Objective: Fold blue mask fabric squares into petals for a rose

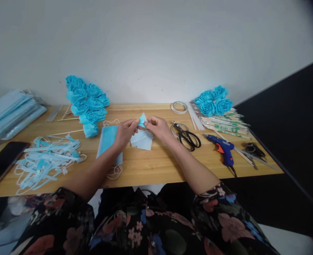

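Between my two hands, above the middle of the table, is a small folded piece of blue face-mask fabric (143, 119). My left hand (127, 131) pinches its left side between thumb and fingers. On its right side, the fingers of my right hand (157, 126) are closed on the same piece. Just below, pale cut pieces of mask fabric (143, 141) lie on the table, partly covered by my hands. A whole blue face mask (107, 140) with white ear loops lies flat beside my left wrist, which hides part of it.
Left are a phone (4, 163), mask scraps (47, 159), packed masks (11, 113) and blue fabric flowers (85, 101). Right are black-handled scissors (188, 138), a tape roll (179, 107), a blue glue gun (225, 148), more flowers (213, 101), wrapped sticks (228, 124) and keys (253, 149).
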### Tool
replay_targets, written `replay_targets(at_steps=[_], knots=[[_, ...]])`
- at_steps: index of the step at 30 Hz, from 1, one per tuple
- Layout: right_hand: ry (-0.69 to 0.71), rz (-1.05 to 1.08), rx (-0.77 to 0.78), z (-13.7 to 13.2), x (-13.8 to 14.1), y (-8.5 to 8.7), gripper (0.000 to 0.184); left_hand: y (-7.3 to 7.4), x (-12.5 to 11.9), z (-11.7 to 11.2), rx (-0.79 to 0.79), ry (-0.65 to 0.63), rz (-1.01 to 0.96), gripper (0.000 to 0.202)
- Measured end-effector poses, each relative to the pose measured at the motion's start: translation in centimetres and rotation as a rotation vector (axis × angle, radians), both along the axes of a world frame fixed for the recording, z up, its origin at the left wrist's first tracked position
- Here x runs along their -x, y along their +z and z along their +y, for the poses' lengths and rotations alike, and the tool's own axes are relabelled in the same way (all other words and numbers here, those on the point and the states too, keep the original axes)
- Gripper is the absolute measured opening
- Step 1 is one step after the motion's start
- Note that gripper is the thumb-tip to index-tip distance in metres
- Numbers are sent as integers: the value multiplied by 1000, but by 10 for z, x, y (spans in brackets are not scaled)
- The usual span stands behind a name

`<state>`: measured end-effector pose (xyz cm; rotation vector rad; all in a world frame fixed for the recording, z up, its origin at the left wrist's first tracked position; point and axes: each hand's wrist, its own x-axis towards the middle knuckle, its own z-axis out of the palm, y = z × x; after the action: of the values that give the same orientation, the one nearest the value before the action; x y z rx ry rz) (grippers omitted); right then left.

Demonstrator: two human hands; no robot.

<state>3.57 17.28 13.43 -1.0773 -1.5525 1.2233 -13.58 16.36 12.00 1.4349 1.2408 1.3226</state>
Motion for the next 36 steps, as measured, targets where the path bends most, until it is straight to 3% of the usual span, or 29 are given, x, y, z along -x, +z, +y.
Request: replay_targets(at_steps=[23,36], knots=[[7,-9,-23,1,1,-3,29,7,-6,-6,26,5,-30,30],[9,14,23,-1,1,-1,33,5,-6,-5,11,6,-19,32]])
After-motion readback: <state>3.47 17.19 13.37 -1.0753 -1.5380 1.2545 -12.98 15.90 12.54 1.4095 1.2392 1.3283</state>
